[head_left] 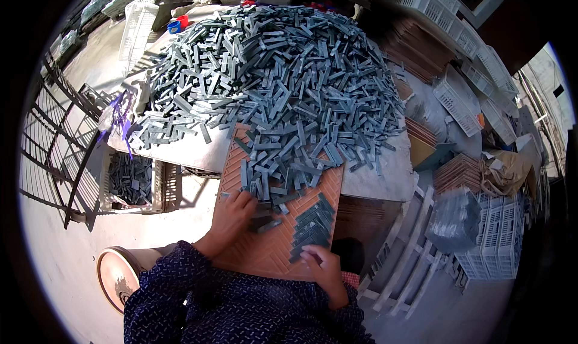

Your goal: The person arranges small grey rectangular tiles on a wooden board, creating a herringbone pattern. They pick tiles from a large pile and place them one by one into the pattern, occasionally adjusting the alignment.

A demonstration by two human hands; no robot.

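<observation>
An orange-brown board (247,256) with herringbone grooves lies in front of me, its far part under loose grey-green stone strips (283,151). On its right side several strips sit in the grooves as a herringbone block (313,228). My right hand (325,270) is at the near end of that block, thumb and fingers bent together at its lowest strip; whether they grip a piece is hidden. On the board's left side my left hand (232,217) is closed, fingertips curled down beside the loose strips. What it holds, if anything, is covered by the fingers.
A large heap of strips (265,67) covers the pale table (385,178). A crate of strips (158,184) stands low on the left, near a round bucket (111,278). White baskets (497,235), stacked boards (457,172) and a pale slatted pallet (400,259) are on the right.
</observation>
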